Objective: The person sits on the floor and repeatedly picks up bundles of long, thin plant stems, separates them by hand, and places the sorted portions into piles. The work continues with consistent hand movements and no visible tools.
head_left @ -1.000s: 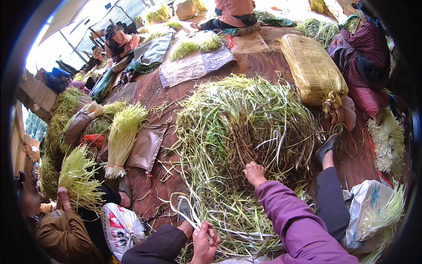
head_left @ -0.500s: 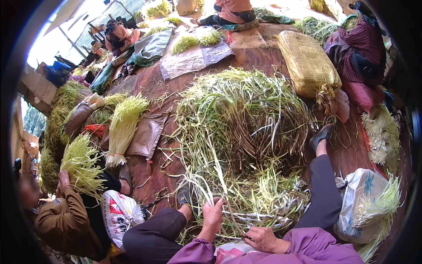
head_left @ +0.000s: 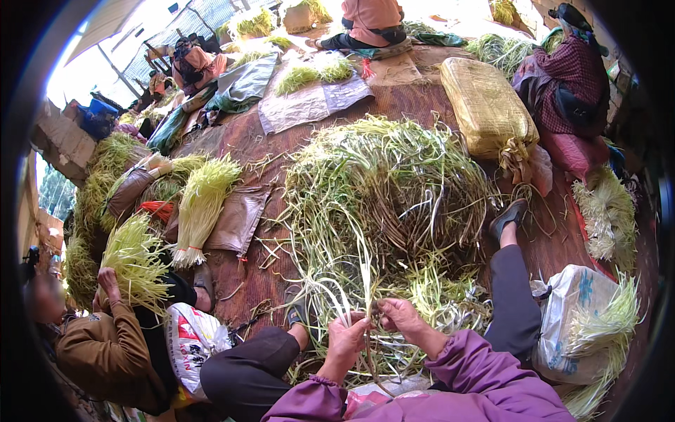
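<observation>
My left hand (head_left: pixel 346 343) is closed round a few long, pale leafy stalks (head_left: pixel 366 271), which look like blanched chives or young garlic greens. Their whitish ends arch over the fingers, and a thin brownish strip (head_left: pixel 373 366) hangs below toward my lap. Close beside it, my right hand (head_left: pixel 406 322) has thumb and fingers pinched together by the stalks; what lies between the fingertips is too small to make out. Beyond both hands spreads a big heap of tangled green stalks (head_left: pixel 394 176), with loose trimmings (head_left: pixel 439 309) between my legs.
Tied bundles of pale stalks (head_left: pixel 204 207) lie on the left. A person in a brown jacket (head_left: pixel 112 352) holds another bunch there. A yellow woven sack (head_left: pixel 485 105) stands beyond the heap, a white sack (head_left: pixel 576 316) topped with stalks at my right. Other people sit farther back.
My right hand has risen from near my lap to the stalks beside my left hand. The left hand stays nearly in place, still gripping stalks.
</observation>
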The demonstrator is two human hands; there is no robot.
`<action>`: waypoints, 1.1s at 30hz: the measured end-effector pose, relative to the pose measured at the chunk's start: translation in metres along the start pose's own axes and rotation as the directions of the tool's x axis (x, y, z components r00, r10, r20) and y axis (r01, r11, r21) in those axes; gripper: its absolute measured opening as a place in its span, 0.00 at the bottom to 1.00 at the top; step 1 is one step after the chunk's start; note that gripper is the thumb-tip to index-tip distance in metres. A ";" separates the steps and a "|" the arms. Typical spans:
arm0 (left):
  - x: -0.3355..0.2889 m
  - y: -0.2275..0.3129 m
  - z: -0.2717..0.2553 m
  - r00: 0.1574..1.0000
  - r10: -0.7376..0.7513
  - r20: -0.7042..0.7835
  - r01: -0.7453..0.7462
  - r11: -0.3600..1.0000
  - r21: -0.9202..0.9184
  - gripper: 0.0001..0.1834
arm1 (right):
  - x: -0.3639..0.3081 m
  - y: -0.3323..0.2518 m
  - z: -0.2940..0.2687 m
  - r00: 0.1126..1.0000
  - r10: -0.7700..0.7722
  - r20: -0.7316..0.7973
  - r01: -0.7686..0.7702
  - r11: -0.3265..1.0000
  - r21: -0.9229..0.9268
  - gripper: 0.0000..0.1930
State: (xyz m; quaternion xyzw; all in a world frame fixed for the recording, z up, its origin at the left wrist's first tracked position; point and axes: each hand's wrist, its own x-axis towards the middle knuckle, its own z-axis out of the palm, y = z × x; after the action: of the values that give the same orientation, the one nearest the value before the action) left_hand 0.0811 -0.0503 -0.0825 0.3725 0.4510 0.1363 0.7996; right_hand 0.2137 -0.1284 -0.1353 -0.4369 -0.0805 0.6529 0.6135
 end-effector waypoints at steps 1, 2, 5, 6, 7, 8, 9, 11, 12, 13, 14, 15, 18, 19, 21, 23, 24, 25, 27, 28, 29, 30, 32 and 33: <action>-0.001 0.000 0.001 1.000 -0.003 0.009 0.004 1.000 -0.016 0.08 | 0.010 -0.003 0.004 0.999 -0.051 -0.017 0.051 0.998 0.025 0.13; -0.001 0.000 0.002 1.000 -0.007 0.019 0.008 0.999 -0.031 0.08 | 0.018 -0.007 0.006 0.994 -0.102 -0.035 0.104 0.993 0.049 0.11; -0.003 0.002 -0.001 0.997 -0.009 0.075 0.018 0.993 -0.117 0.07 | 0.018 -0.019 0.013 0.997 -0.083 -0.006 0.083 0.988 0.128 0.08; -0.003 0.002 -0.001 0.995 -0.006 0.100 0.021 0.989 -0.148 0.07 | 0.018 -0.019 0.014 0.996 -0.091 -0.001 0.090 0.986 0.141 0.07; -0.004 0.006 -0.001 0.988 0.000 0.156 0.027 0.985 -0.172 0.07 | 0.017 -0.021 0.014 0.992 -0.125 0.002 0.124 0.988 0.096 0.07; -0.004 0.009 0.000 0.988 0.002 0.151 0.023 0.986 -0.162 0.07 | 0.017 -0.022 0.013 0.987 -0.158 0.005 0.158 0.986 0.050 0.07; -0.005 0.012 0.001 0.989 0.004 0.145 0.019 0.988 -0.153 0.07 | 0.016 -0.024 0.014 0.982 -0.189 0.010 0.189 0.982 0.005 0.06; -0.003 0.013 0.002 0.993 0.001 0.118 0.017 0.988 -0.153 0.06 | 0.011 -0.030 0.022 0.968 -0.252 -0.009 0.247 0.954 -0.170 0.08; -0.002 0.011 0.005 0.998 0.016 0.058 -0.009 0.993 -0.119 0.06 | 0.010 -0.029 0.021 0.940 -0.340 -0.013 0.310 0.871 -0.382 0.09; -0.001 0.008 0.009 0.999 0.033 -0.002 -0.033 0.996 -0.083 0.06 | 0.009 -0.028 0.020 0.906 -0.424 0.004 0.349 0.740 -0.575 0.11; 0.000 0.006 0.010 0.997 0.052 -0.060 -0.055 0.997 -0.045 0.05 | 0.008 -0.028 0.020 0.865 -0.500 0.040 0.362 0.568 -0.739 0.12; 0.001 0.007 0.007 0.997 0.070 -0.036 -0.073 0.995 -0.073 0.04 | 0.000 -0.034 0.027 0.811 -0.579 0.082 0.383 0.419 -0.823 0.13; 0.002 0.005 0.001 0.996 0.082 -0.036 -0.086 0.987 -0.137 0.04 | -0.017 -0.023 0.030 0.725 -0.603 0.334 0.499 0.125 -0.858 0.09; 0.002 0.001 0.000 0.989 0.120 -0.086 -0.126 0.990 -0.066 0.04 | -0.026 -0.018 0.031 0.733 -0.555 0.393 0.493 0.035 -0.870 0.07; 0.002 -0.001 0.000 0.981 0.116 -0.155 -0.132 0.987 -0.097 0.05 | -0.053 -0.006 0.026 0.769 -0.379 0.515 0.553 -0.010 -0.833 0.06; 0.002 0.002 0.000 0.986 0.110 -0.122 -0.130 0.978 -0.164 0.04 | -0.077 0.029 -0.007 0.871 -0.015 0.491 0.484 -0.146 -0.863 0.10; 0.002 0.007 -0.001 0.994 0.088 -0.065 -0.099 0.974 -0.204 0.04 | -0.085 0.052 -0.038 0.895 0.215 0.390 0.426 -0.157 -0.891 0.15; -0.001 0.010 -0.003 0.998 0.066 -0.018 -0.068 0.967 -0.244 0.03 | -0.086 0.039 -0.037 0.906 0.351 0.236 0.296 -0.129 -0.946 0.14; -0.004 0.012 0.001 0.999 0.008 0.031 0.001 0.960 -0.278 0.04 | -0.070 0.011 -0.041 0.930 0.361 0.065 0.004 0.167 -0.986 0.16; -0.005 0.009 0.000 0.999 -0.018 0.042 0.028 0.963 -0.267 0.05 | -0.056 0.001 -0.042 0.968 0.252 0.012 -0.109 0.459 -0.882 0.18; -0.005 0.006 0.000 0.997 -0.043 0.062 0.057 0.965 -0.258 0.05 | -0.048 -0.019 -0.029 0.979 0.199 0.049 -0.128 0.778 -0.615 0.16; -0.006 0.006 0.000 0.995 -0.061 0.080 0.079 0.966 -0.246 0.06 | -0.040 -0.031 -0.013 0.989 0.130 0.066 -0.111 0.964 -0.244 0.14; -0.010 0.011 0.007 0.980 -0.097 0.172 0.135 0.964 -0.228 0.06 | -0.022 -0.027 -0.003 0.967 0.069 0.246 -0.079 0.996 0.032 0.13; -0.010 0.009 0.006 0.975 -0.100 0.197 0.149 0.956 -0.254 0.06 | -0.016 -0.027 0.005 0.953 0.060 0.297 -0.101 0.987 0.126 0.13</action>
State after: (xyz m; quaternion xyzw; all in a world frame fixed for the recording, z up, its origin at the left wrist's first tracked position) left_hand 0.0819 -0.0523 -0.0676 0.2429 0.3761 0.1102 0.8874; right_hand 0.2279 -0.1337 -0.1074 -0.2947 -0.1065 0.7387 0.5968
